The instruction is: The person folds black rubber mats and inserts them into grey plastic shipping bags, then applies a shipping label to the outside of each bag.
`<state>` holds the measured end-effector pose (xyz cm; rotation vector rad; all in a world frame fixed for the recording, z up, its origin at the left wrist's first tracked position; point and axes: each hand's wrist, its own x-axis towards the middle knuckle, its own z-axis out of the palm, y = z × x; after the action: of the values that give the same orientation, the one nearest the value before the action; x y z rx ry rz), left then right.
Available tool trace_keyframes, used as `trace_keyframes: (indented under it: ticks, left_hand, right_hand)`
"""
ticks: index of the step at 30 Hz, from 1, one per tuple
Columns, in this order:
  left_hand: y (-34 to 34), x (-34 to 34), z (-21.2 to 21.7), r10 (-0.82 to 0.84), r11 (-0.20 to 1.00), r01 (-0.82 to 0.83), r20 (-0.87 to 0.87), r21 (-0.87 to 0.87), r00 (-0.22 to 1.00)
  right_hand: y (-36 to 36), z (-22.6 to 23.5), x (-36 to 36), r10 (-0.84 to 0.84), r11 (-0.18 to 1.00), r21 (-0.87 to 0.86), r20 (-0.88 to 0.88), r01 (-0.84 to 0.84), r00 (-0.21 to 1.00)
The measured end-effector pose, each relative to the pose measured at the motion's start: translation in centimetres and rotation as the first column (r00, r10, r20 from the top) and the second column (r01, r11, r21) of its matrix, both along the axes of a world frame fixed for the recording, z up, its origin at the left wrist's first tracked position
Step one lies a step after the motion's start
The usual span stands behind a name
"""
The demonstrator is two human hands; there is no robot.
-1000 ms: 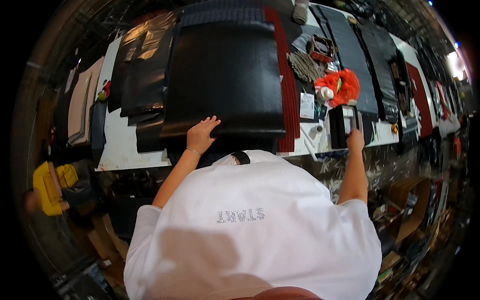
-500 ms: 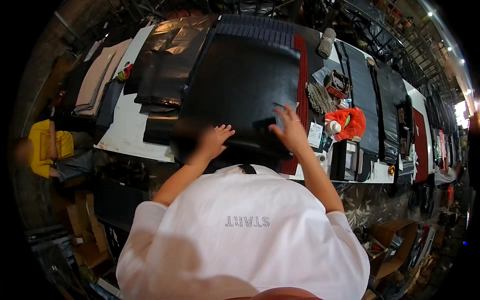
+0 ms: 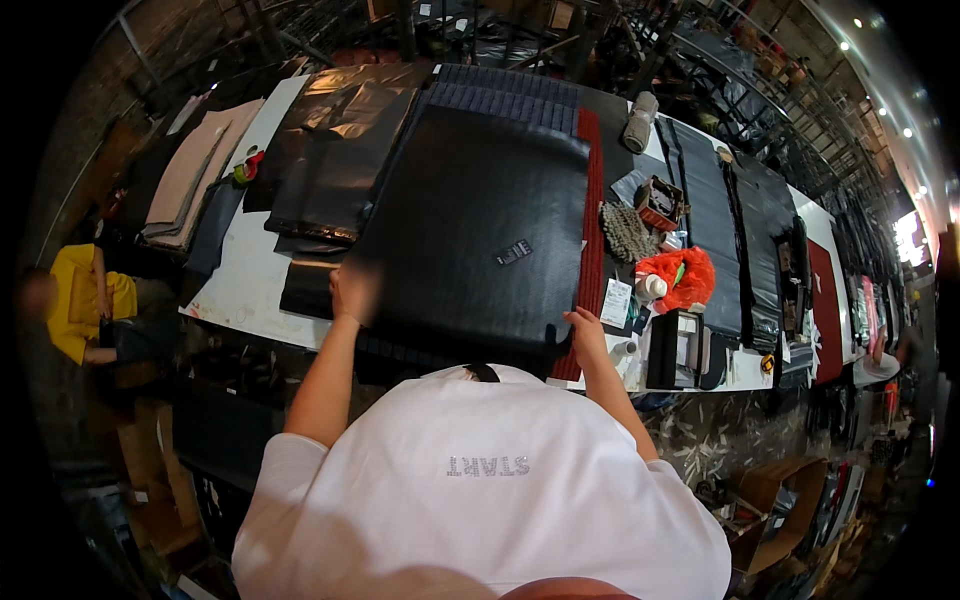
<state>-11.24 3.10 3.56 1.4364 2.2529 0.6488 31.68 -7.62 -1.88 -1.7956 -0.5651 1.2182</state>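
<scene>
A large black sheet (image 3: 460,200), smooth and slightly shiny, lies on a ribbed dark blue mat (image 3: 510,88) and a red ribbed mat (image 3: 592,200) on the table. At the sheet's left edge is my left hand (image 3: 352,292); a blur covers part of it, so its grip does not show. My right hand (image 3: 588,335) is at the near right corner, its fingers closed on the sheet's edge. A small dark label with pale marks (image 3: 514,251) lies on the sheet, right of its middle.
Dark plastic-covered sheets (image 3: 325,185) lie on the white table (image 3: 235,260) to the left. On the right are a red plastic bag (image 3: 690,280), a white bottle (image 3: 651,288) and a small box (image 3: 661,203). A person in yellow (image 3: 75,300) sits at far left.
My hands have moved apart, left and right, to the black sheet's side edges. The sheet's near edge lies flatter, and the small label now shows where my right hand was.
</scene>
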Motion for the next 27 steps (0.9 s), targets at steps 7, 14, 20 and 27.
trace_keyframes:
  ticks: [7, 14, 20, 27]
  left_hand:
    - [4.4, -4.7, -2.6, -0.067, 0.979, 0.179, 0.689, -0.093, 0.721]
    - [3.7, -6.0, -2.1, -0.147, 0.983, 0.184, 0.555, -0.011, 0.819]
    - [-2.9, -10.1, -11.9, -0.09, 0.995, 0.097, 0.41, 0.005, 0.907]
    - [-0.5, -9.4, -11.8, -0.124, 0.977, 0.2, 0.553, -0.079, 0.824]
  right_hand:
    - [1.6, 0.9, -0.2, -0.117, 0.993, -0.083, -0.465, 0.089, 0.878]
    - [-0.6, 1.8, -2.4, 0.017, 0.944, 0.33, -0.145, 0.033, 0.989]
    - [-6.1, -3.9, -2.7, 0.084, 0.99, 0.128, -0.22, -0.057, 0.972]
    - [-5.6, -1.7, -1.9, -0.055, 0.997, -0.069, -0.395, 0.03, 0.917]
